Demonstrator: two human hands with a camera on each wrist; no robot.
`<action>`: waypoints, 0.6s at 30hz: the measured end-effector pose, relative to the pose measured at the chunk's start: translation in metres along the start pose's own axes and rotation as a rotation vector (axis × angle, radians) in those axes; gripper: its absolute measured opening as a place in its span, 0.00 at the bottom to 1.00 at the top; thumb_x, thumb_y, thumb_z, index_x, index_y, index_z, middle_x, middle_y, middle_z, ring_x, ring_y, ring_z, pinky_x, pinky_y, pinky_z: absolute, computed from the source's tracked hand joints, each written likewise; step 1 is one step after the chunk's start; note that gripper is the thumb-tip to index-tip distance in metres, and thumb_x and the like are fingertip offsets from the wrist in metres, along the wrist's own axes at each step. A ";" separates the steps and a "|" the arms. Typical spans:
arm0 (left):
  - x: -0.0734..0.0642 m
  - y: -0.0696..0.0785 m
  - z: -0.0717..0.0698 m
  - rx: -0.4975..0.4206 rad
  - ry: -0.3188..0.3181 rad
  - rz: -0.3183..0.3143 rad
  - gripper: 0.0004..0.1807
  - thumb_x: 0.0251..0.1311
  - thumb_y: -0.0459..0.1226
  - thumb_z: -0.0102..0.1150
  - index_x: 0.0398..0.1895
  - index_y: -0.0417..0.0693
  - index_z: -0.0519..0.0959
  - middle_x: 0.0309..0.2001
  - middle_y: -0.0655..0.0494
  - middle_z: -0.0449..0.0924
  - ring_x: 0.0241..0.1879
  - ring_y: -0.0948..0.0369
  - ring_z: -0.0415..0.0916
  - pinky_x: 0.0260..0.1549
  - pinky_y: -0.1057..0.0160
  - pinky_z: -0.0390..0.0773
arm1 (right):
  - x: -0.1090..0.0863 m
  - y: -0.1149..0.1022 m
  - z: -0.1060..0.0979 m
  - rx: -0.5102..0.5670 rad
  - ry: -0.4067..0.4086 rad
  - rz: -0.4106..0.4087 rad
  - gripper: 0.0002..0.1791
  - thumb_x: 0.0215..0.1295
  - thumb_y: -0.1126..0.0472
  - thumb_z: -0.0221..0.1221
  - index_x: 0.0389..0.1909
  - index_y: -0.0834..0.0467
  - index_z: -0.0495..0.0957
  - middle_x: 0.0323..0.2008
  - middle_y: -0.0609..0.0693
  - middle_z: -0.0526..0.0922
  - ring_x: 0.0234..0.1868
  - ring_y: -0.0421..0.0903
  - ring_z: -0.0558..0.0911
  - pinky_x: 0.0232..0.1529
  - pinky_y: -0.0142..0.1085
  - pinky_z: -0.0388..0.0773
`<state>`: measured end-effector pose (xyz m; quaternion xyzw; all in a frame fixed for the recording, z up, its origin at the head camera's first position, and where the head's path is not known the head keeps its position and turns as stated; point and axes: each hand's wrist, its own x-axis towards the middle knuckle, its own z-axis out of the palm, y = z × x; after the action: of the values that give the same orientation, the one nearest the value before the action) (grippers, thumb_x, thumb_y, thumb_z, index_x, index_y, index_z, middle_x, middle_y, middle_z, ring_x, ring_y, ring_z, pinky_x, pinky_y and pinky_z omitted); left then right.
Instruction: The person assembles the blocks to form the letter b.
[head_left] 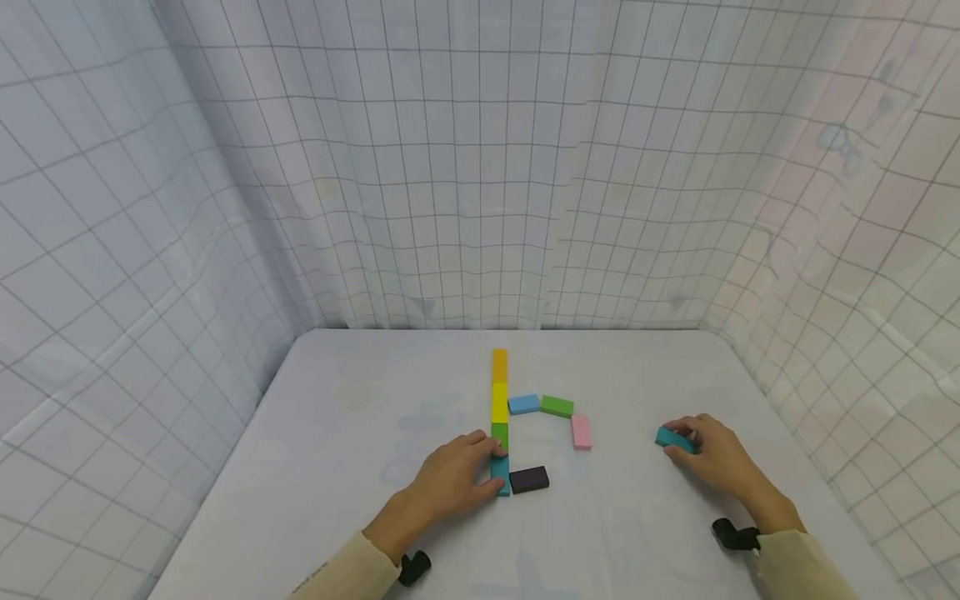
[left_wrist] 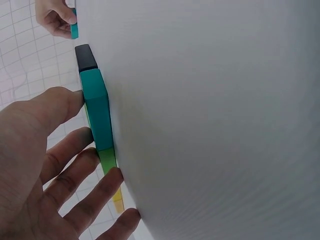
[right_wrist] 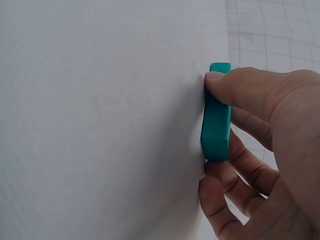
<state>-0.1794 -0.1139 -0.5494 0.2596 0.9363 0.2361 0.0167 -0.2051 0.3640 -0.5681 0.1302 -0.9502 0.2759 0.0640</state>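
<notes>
My left hand [head_left: 452,477] lies over a teal block [left_wrist: 96,107] at the near end of an upright row, thumb and fingertips touching it and the fingers spread. Above that block in the row come a green block [head_left: 500,433], a yellow block [head_left: 499,402] and an orange block [head_left: 499,365], end to end. A black block [head_left: 529,479] sits beside the teal one on its right. Off to the right, my right hand [head_left: 716,454] pinches another teal block [right_wrist: 216,125] between thumb and fingers, low over the white table.
From the row's yellow block, a blue block [head_left: 523,405], a second green block [head_left: 557,407] and a pink block [head_left: 581,432] curve rightward and down. The white table [head_left: 337,417] is enclosed at the back and sides by gridded white cloth [head_left: 480,167].
</notes>
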 end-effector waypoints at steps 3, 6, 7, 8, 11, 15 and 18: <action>0.000 0.000 0.001 -0.001 -0.002 -0.003 0.22 0.71 0.47 0.83 0.64 0.53 0.90 0.57 0.58 0.90 0.51 0.61 0.85 0.58 0.52 0.93 | 0.001 0.001 0.001 0.000 -0.006 0.003 0.19 0.73 0.60 0.80 0.60 0.61 0.91 0.45 0.51 0.87 0.42 0.39 0.80 0.39 0.31 0.79; 0.000 -0.001 0.002 0.009 -0.001 -0.002 0.22 0.72 0.48 0.83 0.64 0.53 0.90 0.58 0.59 0.90 0.52 0.61 0.86 0.59 0.52 0.93 | 0.001 0.001 0.003 0.003 -0.008 0.006 0.19 0.72 0.61 0.80 0.60 0.61 0.91 0.45 0.51 0.87 0.42 0.39 0.80 0.39 0.31 0.80; 0.001 -0.001 0.003 0.011 -0.001 -0.005 0.22 0.72 0.48 0.83 0.64 0.54 0.90 0.58 0.59 0.90 0.52 0.61 0.86 0.59 0.52 0.93 | 0.001 0.001 0.003 0.006 -0.008 0.006 0.19 0.72 0.61 0.80 0.60 0.61 0.91 0.45 0.51 0.87 0.41 0.39 0.80 0.40 0.31 0.80; 0.001 -0.001 0.003 0.013 -0.002 -0.008 0.22 0.72 0.48 0.83 0.64 0.54 0.90 0.58 0.59 0.90 0.53 0.61 0.86 0.59 0.52 0.93 | 0.001 0.000 0.003 0.007 -0.008 0.005 0.19 0.72 0.61 0.80 0.60 0.61 0.91 0.45 0.51 0.87 0.41 0.39 0.80 0.40 0.31 0.80; 0.000 -0.001 0.003 0.014 -0.004 -0.014 0.22 0.72 0.48 0.83 0.64 0.54 0.90 0.58 0.60 0.89 0.53 0.62 0.85 0.59 0.53 0.93 | 0.002 -0.002 0.005 0.008 -0.006 0.000 0.18 0.72 0.61 0.80 0.60 0.60 0.91 0.46 0.51 0.88 0.42 0.39 0.81 0.40 0.32 0.80; 0.000 -0.001 0.003 0.014 -0.006 -0.014 0.23 0.72 0.48 0.83 0.65 0.54 0.90 0.57 0.60 0.89 0.51 0.63 0.84 0.58 0.54 0.92 | 0.002 -0.006 0.007 0.009 -0.006 -0.007 0.18 0.73 0.61 0.80 0.59 0.59 0.91 0.46 0.51 0.88 0.42 0.39 0.81 0.41 0.32 0.81; 0.001 -0.003 0.003 0.015 -0.005 -0.010 0.23 0.72 0.48 0.83 0.65 0.54 0.90 0.57 0.60 0.89 0.50 0.64 0.83 0.57 0.55 0.92 | 0.003 -0.010 0.008 0.013 -0.003 -0.012 0.17 0.72 0.62 0.80 0.59 0.59 0.92 0.46 0.50 0.88 0.42 0.39 0.81 0.41 0.31 0.81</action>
<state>-0.1812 -0.1140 -0.5530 0.2554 0.9393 0.2283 0.0181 -0.2060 0.3511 -0.5692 0.1369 -0.9477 0.2813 0.0633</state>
